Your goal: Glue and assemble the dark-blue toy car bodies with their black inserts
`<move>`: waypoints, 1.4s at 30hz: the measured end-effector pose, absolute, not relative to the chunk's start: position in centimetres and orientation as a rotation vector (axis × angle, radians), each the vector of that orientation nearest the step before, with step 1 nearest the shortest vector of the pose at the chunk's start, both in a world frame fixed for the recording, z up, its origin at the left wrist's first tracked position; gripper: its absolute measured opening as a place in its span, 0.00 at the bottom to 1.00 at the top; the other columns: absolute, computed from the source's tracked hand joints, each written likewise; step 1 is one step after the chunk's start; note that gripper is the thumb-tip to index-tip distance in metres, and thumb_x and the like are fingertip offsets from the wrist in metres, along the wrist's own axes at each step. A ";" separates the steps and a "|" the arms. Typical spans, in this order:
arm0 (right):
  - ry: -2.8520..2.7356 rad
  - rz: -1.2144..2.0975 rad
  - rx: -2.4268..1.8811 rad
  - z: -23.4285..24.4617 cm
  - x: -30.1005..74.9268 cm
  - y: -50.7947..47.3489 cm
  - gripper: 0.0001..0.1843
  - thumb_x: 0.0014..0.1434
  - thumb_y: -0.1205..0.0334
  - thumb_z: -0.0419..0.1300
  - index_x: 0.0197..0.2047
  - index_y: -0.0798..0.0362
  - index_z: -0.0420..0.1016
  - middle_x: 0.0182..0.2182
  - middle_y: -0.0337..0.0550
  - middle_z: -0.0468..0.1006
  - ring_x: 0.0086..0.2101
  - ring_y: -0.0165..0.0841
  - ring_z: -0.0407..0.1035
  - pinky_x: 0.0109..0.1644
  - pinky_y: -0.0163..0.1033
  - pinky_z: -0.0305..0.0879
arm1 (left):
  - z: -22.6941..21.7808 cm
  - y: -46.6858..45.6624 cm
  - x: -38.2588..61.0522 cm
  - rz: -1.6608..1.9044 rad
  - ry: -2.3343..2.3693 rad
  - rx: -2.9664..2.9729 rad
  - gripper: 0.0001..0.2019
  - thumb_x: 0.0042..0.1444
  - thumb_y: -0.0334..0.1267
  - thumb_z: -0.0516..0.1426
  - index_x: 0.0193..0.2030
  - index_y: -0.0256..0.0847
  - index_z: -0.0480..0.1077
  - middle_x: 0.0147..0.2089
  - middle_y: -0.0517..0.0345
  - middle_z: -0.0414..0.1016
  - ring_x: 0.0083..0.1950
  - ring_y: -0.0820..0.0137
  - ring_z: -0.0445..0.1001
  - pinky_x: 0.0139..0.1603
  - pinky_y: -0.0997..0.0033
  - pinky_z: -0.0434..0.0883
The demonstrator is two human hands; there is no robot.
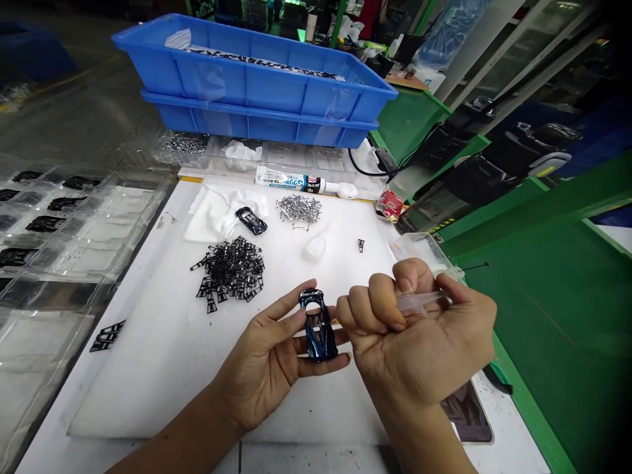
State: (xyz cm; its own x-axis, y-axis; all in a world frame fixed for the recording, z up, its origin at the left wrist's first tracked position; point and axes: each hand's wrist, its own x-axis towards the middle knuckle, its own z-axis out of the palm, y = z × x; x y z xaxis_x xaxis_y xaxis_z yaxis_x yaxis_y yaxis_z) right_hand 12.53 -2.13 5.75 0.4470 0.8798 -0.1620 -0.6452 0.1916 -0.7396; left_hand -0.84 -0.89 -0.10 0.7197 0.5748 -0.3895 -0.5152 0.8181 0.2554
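My left hand [270, 352] is closed on a small dark-blue toy car body [318, 329], held by its edges above the white foam sheet. A round opening shows near the end farther from me. My right hand [415, 329] is wrapped round a translucent plastic dropper [419, 301], and its fingers reach the car's right side. A thin tip seems to touch the car there; my fingers hide part of it. Beyond my left hand lies a pile of black plastic frames [232, 270]. A second dark toy car body [251, 220] rests on a white cloth [210, 214].
Small silvery parts [299, 209] are heaped farther back, near a glue tube [289, 180]. One black frame [361, 245] lies alone on the foam. Stacked blue bins [261, 85] stand behind. Clear trays [44, 224] line the left; a green partition [557, 329] bounds the right.
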 end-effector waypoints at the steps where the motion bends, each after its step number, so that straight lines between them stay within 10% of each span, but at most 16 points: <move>1: -0.327 1.088 -0.853 5.7 12.4 -2.1 0.20 0.58 0.47 0.42 0.22 0.49 0.59 0.11 0.30 0.46 0.14 0.27 0.39 0.17 0.35 0.48 | -0.1 -0.9 -0.8 0.606 0.477 0.130 0.17 0.65 0.28 0.55 0.59 0.42 0.70 0.49 0.50 0.81 0.47 0.59 0.82 0.48 0.52 0.80; 42: -0.356 0.891 -0.885 5.0 11.1 -1.1 0.22 0.59 0.56 0.40 0.16 0.51 0.59 0.10 0.32 0.46 0.13 0.26 0.39 0.15 0.32 0.49 | 0.0 -0.7 -0.9 0.614 0.520 0.143 0.17 0.64 0.28 0.56 0.58 0.41 0.72 0.50 0.49 0.79 0.46 0.64 0.81 0.50 0.51 0.78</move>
State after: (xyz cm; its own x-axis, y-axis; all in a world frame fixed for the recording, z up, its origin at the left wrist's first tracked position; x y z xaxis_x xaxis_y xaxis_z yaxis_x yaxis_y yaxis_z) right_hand 11.14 -1.06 5.05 0.6014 0.7951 -0.0781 -0.5223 0.3174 -0.7915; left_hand -0.86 -0.68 0.01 0.6938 0.5835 -0.4222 -0.5131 0.8118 0.2788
